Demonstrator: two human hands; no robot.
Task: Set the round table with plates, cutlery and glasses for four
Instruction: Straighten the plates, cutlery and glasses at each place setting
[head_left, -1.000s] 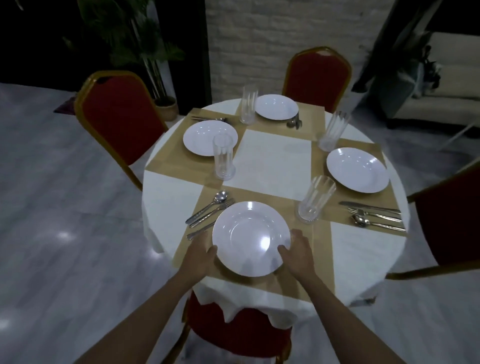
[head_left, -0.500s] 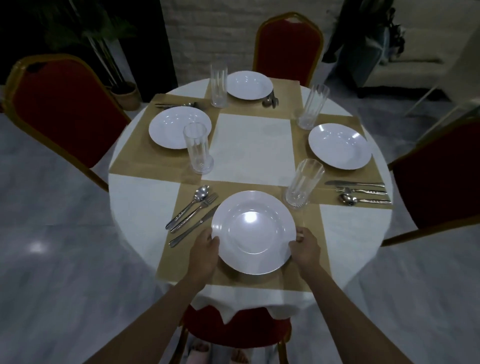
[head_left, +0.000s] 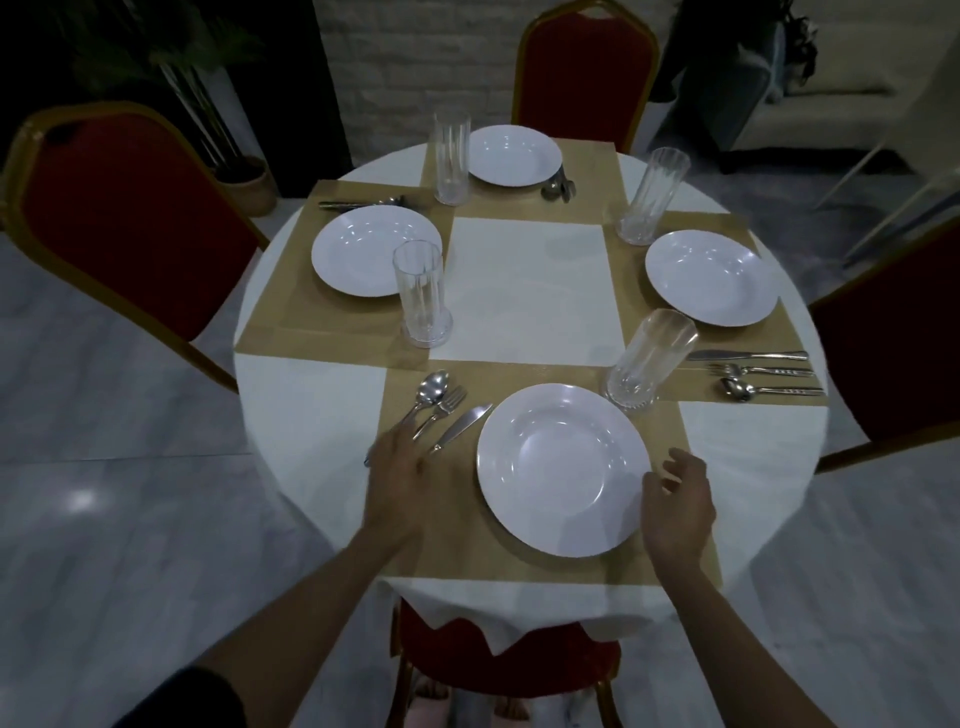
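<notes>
The round table (head_left: 311, 410) has a white cloth and tan placemats. The near white plate (head_left: 563, 470) lies flat on its mat. My left hand (head_left: 400, 478) rests over the handles of the spoon (head_left: 431, 391), fork (head_left: 444, 406) and knife (head_left: 462, 422) left of that plate, fingers fairly straight. My right hand (head_left: 678, 506) hovers just right of the plate's rim, fingers loosely curled and holding nothing. A ribbed glass (head_left: 647, 361) stands beyond the plate. Three other plates are at the left (head_left: 371, 252), far (head_left: 514, 155) and right (head_left: 711, 278) places.
Glasses stand at the left (head_left: 422, 293), far (head_left: 451, 157) and right (head_left: 644, 197) places. Cutlery (head_left: 758, 373) lies near the right plate; more lies by the left and far plates. Red chairs (head_left: 119, 218) ring the table, one under its near edge (head_left: 498, 654).
Both hands have let go of the near plate. My left hand moved left onto the cutlery handles; my right hand drew slightly off the rim. The camera moved closer.
</notes>
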